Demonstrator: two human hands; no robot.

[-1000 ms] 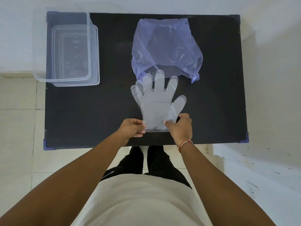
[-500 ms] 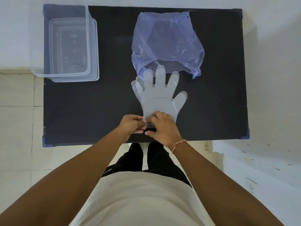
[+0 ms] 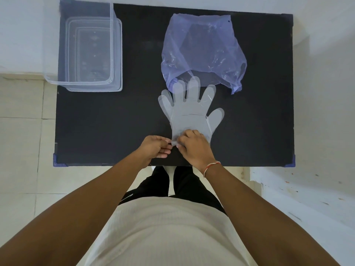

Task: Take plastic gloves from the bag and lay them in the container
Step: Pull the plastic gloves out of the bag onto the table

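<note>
Two hands are shown at the cuff of the clear gloves (image 3: 189, 114), laid flat on the black tabletop (image 3: 107, 121): left hand (image 3: 154, 148) and right hand (image 3: 194, 148) pinch it. Fingertips overlap the purple bag (image 3: 201, 50); the container (image 3: 90, 48) stands far left.

One second ago the right hand (image 3: 194, 146) held the right corner of the glove's (image 3: 189, 114) cuff. Now it has moved left, next to the left hand (image 3: 155, 148), and both hands pinch the cuff at its left corner.
</note>
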